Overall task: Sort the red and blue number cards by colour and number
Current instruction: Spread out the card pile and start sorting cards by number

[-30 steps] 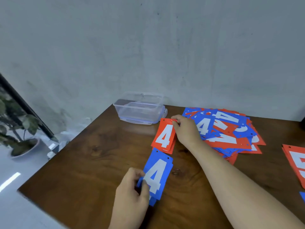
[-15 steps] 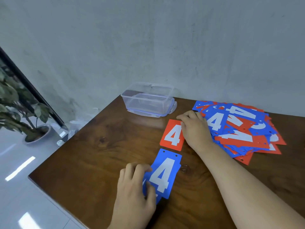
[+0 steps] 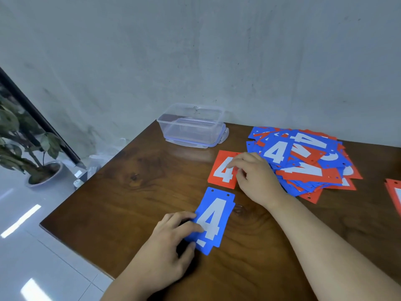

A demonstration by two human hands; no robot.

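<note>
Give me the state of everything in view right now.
blue 4 cards: small flat stack, slightly fanned, left edge gripped by left hand.
red 4 card: flat on the table, right hand resting on its right side, fingers bent.
mixed card pile: unsorted, red and blue overlapping.
clear plastic container: upright, open, empty.
red cards at right edge: flat, cut off by the frame.

Hands [image 3: 171,242] two, blue stack [image 3: 213,220] one, container [image 3: 191,127] one.

Bare table [image 3: 130,192] leftward; container [image 3: 191,127] and card pile [image 3: 303,161] behind.
</note>
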